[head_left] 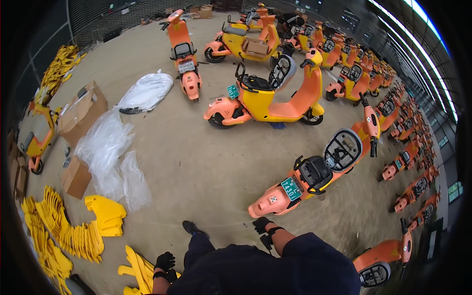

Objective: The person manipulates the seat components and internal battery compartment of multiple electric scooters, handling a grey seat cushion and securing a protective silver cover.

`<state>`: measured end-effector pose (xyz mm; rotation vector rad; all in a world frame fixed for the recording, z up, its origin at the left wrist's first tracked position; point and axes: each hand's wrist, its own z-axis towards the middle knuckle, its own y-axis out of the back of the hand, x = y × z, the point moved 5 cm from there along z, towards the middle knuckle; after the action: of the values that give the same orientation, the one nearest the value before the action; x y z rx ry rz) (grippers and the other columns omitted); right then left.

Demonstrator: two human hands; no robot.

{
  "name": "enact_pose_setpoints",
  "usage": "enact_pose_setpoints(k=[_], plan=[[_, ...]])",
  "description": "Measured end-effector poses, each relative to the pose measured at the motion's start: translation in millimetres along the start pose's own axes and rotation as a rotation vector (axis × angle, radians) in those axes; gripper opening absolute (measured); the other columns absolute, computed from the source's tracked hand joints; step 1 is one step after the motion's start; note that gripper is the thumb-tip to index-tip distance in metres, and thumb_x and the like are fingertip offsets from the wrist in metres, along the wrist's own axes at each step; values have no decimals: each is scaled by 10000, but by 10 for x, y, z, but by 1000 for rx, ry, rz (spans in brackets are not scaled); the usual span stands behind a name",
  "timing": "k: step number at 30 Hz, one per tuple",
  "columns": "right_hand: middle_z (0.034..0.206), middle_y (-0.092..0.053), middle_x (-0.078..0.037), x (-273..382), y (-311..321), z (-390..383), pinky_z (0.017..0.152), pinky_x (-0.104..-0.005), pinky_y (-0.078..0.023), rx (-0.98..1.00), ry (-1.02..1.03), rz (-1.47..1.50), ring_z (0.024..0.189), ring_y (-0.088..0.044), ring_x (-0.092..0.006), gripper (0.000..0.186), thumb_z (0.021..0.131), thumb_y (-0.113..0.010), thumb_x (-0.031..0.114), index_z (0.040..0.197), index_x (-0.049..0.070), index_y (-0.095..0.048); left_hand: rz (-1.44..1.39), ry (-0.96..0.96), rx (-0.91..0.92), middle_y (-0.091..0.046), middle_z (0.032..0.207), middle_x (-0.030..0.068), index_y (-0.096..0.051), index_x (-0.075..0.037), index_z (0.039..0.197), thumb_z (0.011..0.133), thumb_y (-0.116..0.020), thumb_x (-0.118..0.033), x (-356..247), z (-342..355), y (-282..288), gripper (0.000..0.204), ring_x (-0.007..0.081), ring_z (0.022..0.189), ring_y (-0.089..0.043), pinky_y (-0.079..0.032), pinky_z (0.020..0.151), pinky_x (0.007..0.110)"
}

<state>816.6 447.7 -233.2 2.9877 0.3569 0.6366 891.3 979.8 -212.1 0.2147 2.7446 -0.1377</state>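
My left hand (164, 261), in a black glove with a wrist strap, hangs low beside stacked yellow plastic panels (135, 268), its fingers loosely bent and holding nothing. My right hand (261, 225), also gloved and strapped, has its fingers apart and nothing visible in it. It is just below the salmon rear fender of a salmon-and-yellow scooter (273, 199), whose padded seat lid (342, 147) is raised. Whether it touches the fender I cannot tell. A second scooter (265, 108) stands side-on farther ahead, its seat also raised.
Yellow panel piles (69, 231), cardboard boxes (76, 174), clear plastic sheeting (105, 152) and a white bundle (145, 91) lie to the left. Rows of scooters (403, 162) line the right, with another scooter (388, 255) at lower right. A crouching person (290, 22) is among the far scooters.
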Motion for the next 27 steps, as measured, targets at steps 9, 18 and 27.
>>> enact_pose_setpoints(k=[9, 18, 27], plan=[[559, -451, -113, 844, 286, 856, 446, -360, -411, 10, 706, -524, 512, -505, -242, 121, 811, -488, 219, 793, 102, -461, 80, 5, -257, -575, 738, 82, -539, -67, 828, 770, -487, -269, -1602, 376, 825, 217, 226, 616, -532, -448, 565, 362], [688, -622, -90, 2471, 616, 1487, 537, -357, -495, -1, 288, -409, 590, -606, -202, 135, 818, -524, 211, 799, 90, -581, -141, -268, -161, -597, 749, 60, -566, -79, 848, 837, -471, -249, -2874, 581, 859, 195, 182, 593, -544, -447, 520, 321], [719, -628, -110, 4687, 999, 2703, 545, -383, -481, 13, 214, -719, 565, -593, -243, 298, 773, -551, 348, 773, 57, -614, -93, -212, -436, -608, 916, 109, -534, -60, 1029, 857, -426, -213, -1401, -42, 1072, 254, 205, 727, -586, -484, 588, 313]])
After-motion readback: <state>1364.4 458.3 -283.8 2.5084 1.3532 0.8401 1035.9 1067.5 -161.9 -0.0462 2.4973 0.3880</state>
